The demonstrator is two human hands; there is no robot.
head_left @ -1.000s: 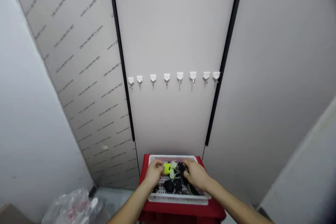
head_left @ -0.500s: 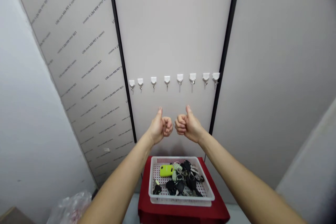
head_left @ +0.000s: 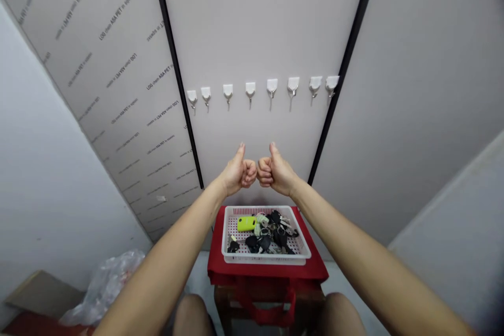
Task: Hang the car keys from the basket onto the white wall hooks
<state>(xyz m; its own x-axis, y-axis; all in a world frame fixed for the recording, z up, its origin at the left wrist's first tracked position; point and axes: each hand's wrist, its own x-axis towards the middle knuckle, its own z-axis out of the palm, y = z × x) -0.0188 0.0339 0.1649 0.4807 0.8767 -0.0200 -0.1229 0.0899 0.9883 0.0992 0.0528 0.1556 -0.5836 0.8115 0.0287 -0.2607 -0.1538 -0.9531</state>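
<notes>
A white panel (head_left: 252,21) stood between two grey panels, the left one (head_left: 114,79) printed with rows of text, the right one (head_left: 417,89) plain, with a black strip (head_left: 346,68) along each join. Eight white stick-on hooks (head_left: 250,86) ran in one row across the white panel. Below them, a red cloth (head_left: 268,273) covered a low wooden stand (head_left: 224,299), and on the cloth sat a white plastic basket (head_left: 264,259) with a perforated base. In the basket lay one lime-green key fob (head_left: 247,223) and a tangle of black keys (head_left: 271,236), too bunched to count. The left hand (head_left: 237,172) and right hand (head_left: 273,170) were both closed in empty fists, thumbs up, just beside each other above the basket, touching nothing. One plastic bag (head_left: 103,289) lay on the floor (head_left: 200,278) to the left, and two knees (head_left: 191,315) showed at the bottom edge
</notes>
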